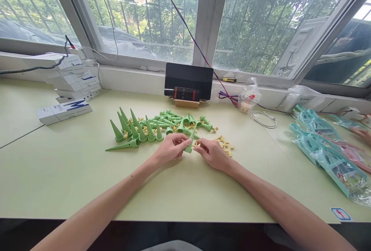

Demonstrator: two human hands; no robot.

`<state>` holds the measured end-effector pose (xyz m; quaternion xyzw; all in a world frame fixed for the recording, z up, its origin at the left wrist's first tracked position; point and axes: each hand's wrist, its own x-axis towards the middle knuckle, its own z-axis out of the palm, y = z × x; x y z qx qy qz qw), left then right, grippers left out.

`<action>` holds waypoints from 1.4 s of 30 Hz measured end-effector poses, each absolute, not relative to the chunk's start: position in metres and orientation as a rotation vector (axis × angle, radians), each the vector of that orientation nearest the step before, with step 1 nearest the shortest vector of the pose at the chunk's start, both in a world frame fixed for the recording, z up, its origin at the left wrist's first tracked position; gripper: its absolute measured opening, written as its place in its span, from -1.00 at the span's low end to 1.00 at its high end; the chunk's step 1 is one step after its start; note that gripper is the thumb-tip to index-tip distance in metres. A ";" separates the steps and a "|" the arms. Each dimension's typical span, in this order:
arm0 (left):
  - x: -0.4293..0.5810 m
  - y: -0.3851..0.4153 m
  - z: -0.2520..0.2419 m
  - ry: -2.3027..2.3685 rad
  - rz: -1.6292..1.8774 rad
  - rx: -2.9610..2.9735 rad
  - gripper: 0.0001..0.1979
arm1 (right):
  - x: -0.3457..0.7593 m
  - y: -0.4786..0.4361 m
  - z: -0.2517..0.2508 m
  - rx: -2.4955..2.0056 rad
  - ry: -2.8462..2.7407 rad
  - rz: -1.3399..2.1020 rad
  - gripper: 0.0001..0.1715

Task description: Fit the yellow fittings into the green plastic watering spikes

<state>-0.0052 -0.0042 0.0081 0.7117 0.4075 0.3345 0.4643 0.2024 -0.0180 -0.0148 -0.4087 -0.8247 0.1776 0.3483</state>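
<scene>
At the far left of the pale green table (58,173) a stack of white boxes (74,77) leans by the window, with one more white box (65,110) lying flat in front of it. Next comes a cluster of green cones (136,129) standing upright on their wide ends, one fallen cone (123,145) lying on its side before them, and then a loose heap of cones (179,121) lying flat.

Just in front of that heap the person's left hand (169,148) has its thumb and fingers closed around a single green cone (190,141), held slightly tilted with its tip up, just above the table between the two hands. The right hand (213,153) is curled, its fingertips pinched together at the cone's wide lower end. Whether they grip the cone or a small yellow piece, I cannot tell.

Small yellow pieces (224,145) lie scattered just beyond the right hand. Behind, a dark screen (188,81) and a phone (186,93) stand propped against the sill. Further right are a plastic bag (249,98), a white cable (263,119), teal packets (327,150), and another person's hand (363,133) at the edge.
</scene>
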 end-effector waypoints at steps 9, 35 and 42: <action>-0.006 -0.004 0.008 1.028 0.779 1.699 -0.64 | 0.204 -0.017 -0.018 -1.026 -2.154 0.384 -0.76; -0.005 -0.001 0.004 1.000 0.770 1.557 -0.65 | 0.206 -0.017 -0.018 -0.924 -2.116 0.290 -0.73; -0.006 -0.003 0.007 0.993 0.747 1.565 -0.67 | 0.209 -0.017 -0.020 -0.898 -2.197 0.229 -0.75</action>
